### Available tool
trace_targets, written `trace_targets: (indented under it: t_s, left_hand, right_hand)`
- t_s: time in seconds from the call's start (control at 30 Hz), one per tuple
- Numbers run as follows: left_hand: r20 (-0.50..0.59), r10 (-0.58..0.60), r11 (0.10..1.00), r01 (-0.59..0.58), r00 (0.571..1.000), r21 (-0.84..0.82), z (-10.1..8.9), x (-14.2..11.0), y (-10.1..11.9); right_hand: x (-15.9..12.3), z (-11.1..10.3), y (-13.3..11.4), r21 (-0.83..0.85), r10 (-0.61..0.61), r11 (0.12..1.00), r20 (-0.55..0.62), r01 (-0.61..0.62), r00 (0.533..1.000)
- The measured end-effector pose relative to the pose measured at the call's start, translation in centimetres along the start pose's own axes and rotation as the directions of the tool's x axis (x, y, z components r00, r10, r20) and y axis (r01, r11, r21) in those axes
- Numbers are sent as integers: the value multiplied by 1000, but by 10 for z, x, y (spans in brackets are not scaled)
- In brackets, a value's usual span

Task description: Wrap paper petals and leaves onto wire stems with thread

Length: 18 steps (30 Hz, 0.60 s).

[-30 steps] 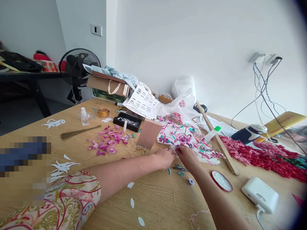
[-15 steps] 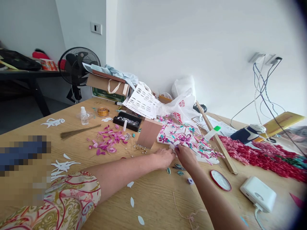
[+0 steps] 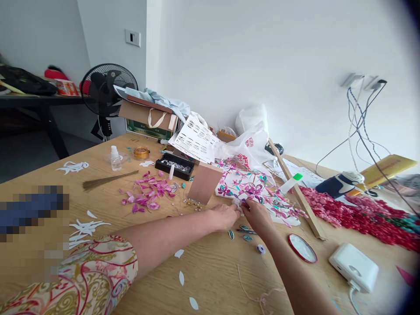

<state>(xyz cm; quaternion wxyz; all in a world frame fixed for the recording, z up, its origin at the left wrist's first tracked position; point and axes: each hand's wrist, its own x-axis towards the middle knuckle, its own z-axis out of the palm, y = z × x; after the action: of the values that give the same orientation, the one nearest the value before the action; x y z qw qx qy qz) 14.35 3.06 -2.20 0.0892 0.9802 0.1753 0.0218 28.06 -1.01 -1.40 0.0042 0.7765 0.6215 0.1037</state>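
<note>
My left hand (image 3: 226, 217) is closed at the near edge of the white sheet (image 3: 274, 177) with pink and teal flowers (image 3: 251, 191) on it. Close beside it, my right hand (image 3: 257, 214) pinches with thumb and forefinger. A small whitish, crinkled piece (image 3: 237, 202) shows between the fingertips of both hands; its kind is not clear. Below the hands lie striped teal leaf shapes (image 3: 231, 235) and a small purple-white spool (image 3: 260, 249). To the left of the hands are pearl-tipped stems (image 3: 193, 204), a wooden block (image 3: 205, 183) and loose pink petals (image 3: 147, 191).
A wooden strip (image 3: 306, 210), a red-rimmed round dish (image 3: 302, 248) and a white charger (image 3: 353, 267) lie on the right. Red and pink flower bundles (image 3: 354, 214) stretch beyond. A clear bottle (image 3: 116, 158) and a black tray (image 3: 174, 166) stand at left. White petals (image 3: 181, 278) lie nearby.
Both hands stay together at the sheet's edge. The right fingers have shifted very slightly at the whitish piece, and the whole view has moved a little.
</note>
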Motion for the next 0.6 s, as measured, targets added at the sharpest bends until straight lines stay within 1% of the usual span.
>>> trace_targets:
  t_s: [0.4,0.6]
  left_hand:
    - [16,3,1000,-2,1000,-16,3,3,-2]
    - [25,-1,1000,2,1000,-20,-2,0,0]
  right_hand:
    - [1,0,-3,-30,-9,1000,26,10,1000]
    - [3,1,-4,-42,-20,999,48,22,999]
